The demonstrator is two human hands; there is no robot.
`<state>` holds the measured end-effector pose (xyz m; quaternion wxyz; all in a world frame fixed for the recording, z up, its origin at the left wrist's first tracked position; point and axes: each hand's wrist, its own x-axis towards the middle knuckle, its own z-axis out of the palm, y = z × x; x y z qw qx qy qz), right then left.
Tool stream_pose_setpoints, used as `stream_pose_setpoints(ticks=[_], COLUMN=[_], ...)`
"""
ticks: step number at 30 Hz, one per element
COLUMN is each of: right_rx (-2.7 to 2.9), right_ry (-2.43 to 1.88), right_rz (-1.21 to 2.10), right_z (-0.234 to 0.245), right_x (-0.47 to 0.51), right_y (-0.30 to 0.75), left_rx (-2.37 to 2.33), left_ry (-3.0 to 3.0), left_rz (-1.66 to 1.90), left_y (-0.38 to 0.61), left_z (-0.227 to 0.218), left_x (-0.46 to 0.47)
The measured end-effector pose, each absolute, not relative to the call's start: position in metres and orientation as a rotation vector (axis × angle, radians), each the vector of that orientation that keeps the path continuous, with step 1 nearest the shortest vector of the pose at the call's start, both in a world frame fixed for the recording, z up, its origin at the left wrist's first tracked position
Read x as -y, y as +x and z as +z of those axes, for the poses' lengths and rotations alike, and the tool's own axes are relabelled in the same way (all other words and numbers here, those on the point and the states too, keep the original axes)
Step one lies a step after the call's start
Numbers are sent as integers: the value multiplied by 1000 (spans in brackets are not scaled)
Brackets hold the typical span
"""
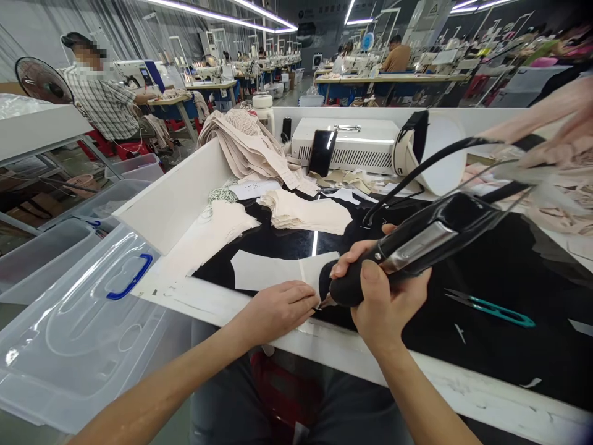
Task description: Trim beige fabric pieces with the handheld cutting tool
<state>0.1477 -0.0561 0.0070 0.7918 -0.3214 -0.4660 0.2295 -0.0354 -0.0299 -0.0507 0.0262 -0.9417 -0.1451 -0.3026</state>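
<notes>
gripping a black handheld tool [424, 238], the right hand [390, 300] has fingers curled closed; the left hand [280, 312] lies, fingers together, on a white cut piece [269, 272] atop the black tabletop [486, 272], whether pinching it i cannot tell.

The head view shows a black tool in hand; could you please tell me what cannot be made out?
In the head view:
- Right hand: fingers partly hidden by the black tool.
- Pale piece: part covered by the left hand.
- Sheet: print too small to read.
- Heaped fabric: cut off by right edge.
</notes>
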Motion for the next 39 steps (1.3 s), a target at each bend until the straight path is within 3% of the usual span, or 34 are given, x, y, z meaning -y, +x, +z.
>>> stream_pose_setpoints(ticks=[20, 32, 39], right_rx=[913, 937, 928], right_ry=[-736, -774, -772], right_rz=[381, 329, 324], right_z=[15, 11, 13], right_x=[35, 34, 33], right_y=[203, 195, 192], left_rx=[409, 409, 440], left_ry=[-3058, -2890, -2892], left_rz=[-829, -605, -660], left_y=[-41, 6, 1], left_z=[-11, -30, -30], left_x=[42, 17, 17])
